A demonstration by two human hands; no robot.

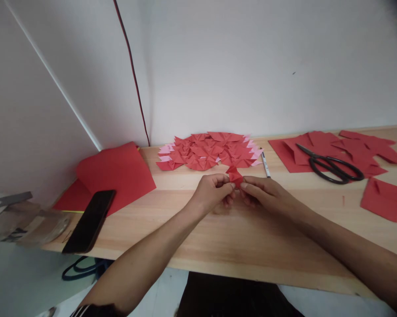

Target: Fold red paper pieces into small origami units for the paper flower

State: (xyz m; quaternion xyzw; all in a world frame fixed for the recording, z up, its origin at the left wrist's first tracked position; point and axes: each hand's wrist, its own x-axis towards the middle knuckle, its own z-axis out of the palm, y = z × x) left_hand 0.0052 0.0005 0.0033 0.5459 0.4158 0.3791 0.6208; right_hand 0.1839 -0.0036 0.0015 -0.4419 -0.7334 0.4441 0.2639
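Note:
A small folded piece of red paper (234, 176) is pinched between both my hands above the middle of the wooden table. My left hand (214, 191) grips its left side with thumb and fingers. On the right side, my right hand (261, 191) pinches its lower edge. Just behind my hands lies a wide pile of folded red paper pieces (206, 152), with pink ones (165, 152) showing at its ends. A white marker pen (265, 164) rests to the right of the pile.
Black-handled scissors (330, 165) lie on red paper sheets (287, 154) at the right, near a cut red piece (380, 200). Large red sheets (115, 176) and a black phone (90, 222) are at the left. A clear plastic container (39, 226) sits by the table's left edge.

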